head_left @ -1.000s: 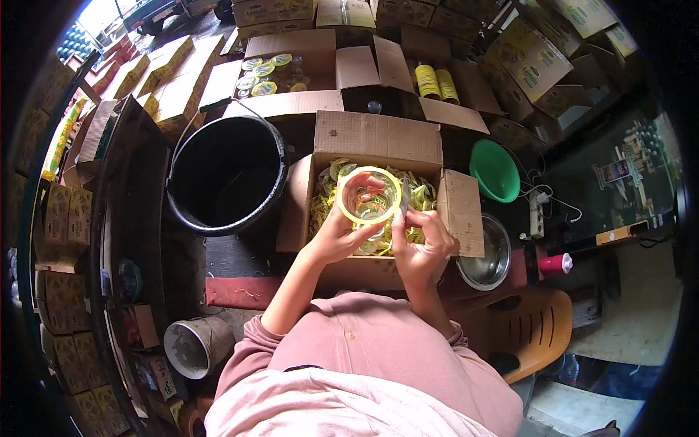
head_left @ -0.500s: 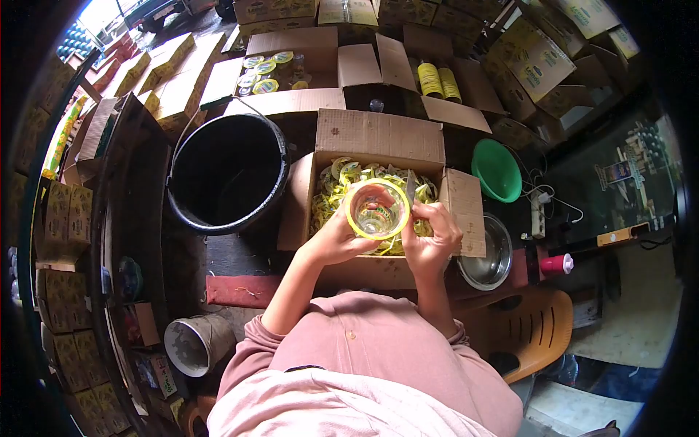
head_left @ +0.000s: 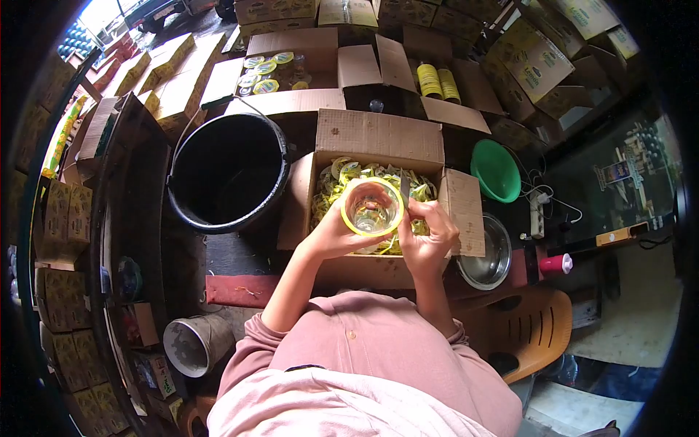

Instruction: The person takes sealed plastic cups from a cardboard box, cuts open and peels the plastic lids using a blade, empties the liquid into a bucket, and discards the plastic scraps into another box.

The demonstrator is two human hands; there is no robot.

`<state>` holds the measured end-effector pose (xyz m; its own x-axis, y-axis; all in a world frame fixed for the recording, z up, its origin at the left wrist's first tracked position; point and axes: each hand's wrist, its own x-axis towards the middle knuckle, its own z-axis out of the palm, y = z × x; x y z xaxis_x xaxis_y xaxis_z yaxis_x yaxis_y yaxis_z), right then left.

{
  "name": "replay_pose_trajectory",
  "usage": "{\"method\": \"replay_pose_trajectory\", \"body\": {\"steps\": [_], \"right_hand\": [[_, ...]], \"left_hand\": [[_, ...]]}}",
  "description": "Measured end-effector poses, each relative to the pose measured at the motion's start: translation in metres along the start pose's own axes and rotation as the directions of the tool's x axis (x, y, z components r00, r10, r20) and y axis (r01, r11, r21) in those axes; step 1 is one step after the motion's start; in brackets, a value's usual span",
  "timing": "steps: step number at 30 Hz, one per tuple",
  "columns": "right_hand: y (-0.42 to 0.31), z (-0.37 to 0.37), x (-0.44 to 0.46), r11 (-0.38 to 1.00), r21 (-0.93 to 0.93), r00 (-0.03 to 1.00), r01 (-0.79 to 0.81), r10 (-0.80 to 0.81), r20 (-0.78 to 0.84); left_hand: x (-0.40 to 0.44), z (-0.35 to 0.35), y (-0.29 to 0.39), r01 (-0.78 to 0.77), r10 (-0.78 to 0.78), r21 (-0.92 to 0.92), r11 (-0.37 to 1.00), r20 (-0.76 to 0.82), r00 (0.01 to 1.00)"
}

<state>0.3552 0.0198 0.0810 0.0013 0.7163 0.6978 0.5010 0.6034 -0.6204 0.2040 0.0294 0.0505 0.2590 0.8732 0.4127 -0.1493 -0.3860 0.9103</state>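
My left hand point(head_left: 329, 234) is wrapped round a clear plastic cup point(head_left: 371, 211) with a yellow rim, its open mouth facing up toward me. Just right of the cup, my right hand point(head_left: 429, 231) grips a knife point(head_left: 405, 186), its blade pointing away from me and close to the rim. Both hands are above an open cardboard box point(head_left: 380, 135). Crumpled yellow and clear plastic scraps point(head_left: 331, 193) fill much of that box.
On the left stands a large black bucket point(head_left: 229, 171). To the right are a green bowl point(head_left: 496, 171), a metal basin point(head_left: 486, 251) and a power strip point(head_left: 537, 215). Behind, one carton point(head_left: 291, 98) holds lidded cups; another has yellow rolls point(head_left: 439, 81). An orange chair point(head_left: 535, 331) is beside me.
The cup has shifted slightly left and tilted a little in my left hand. My right hand and the knife have moved slightly left, the blade staying by the rim.
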Motion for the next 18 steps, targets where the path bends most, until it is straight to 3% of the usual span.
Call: {"method": "replay_pose_trajectory", "body": {"steps": [10, 18], "right_hand": [[-0.003, -0.003, -0.006, 0.998, -0.066, 1.000, 0.013, -0.013, 0.009], [0.000, -0.007, -0.002, 1.000, -0.022, 0.999, -0.011, 0.012, 0.049]], "left_hand": [[-0.004, -0.002, -0.004, 0.015, -0.014, 0.011, 1.000, -0.085, 0.996], [-0.007, -0.005, -0.005, 0.038, -0.039, 0.055, 0.998, 0.024, 0.999]]}}
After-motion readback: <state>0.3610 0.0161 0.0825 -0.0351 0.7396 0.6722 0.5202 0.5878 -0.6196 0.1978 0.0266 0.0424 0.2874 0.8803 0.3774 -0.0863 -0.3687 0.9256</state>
